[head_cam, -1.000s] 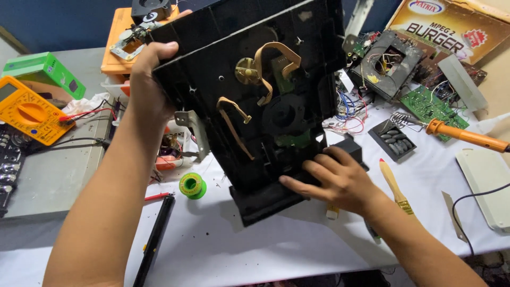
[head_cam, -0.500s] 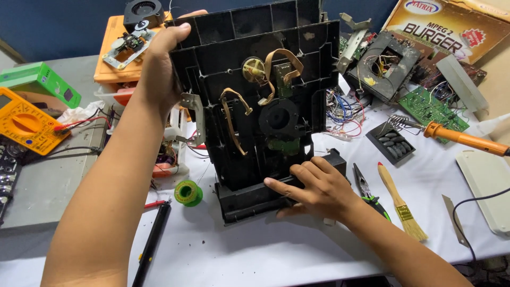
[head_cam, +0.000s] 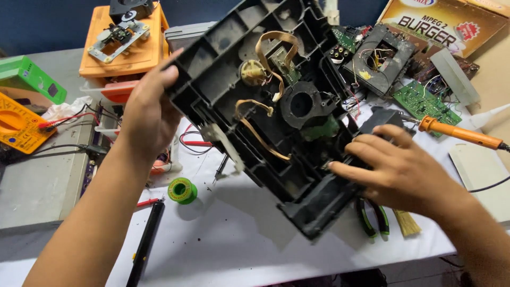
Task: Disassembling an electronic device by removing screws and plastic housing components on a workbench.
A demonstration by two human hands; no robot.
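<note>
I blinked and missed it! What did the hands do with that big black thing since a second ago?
Both hands turned the black plastic chassis, tipping its top toward the right. The left hand still grips its upper left edge; the right hand still presses its lower right side. The green solder spool stayed put.
</note>
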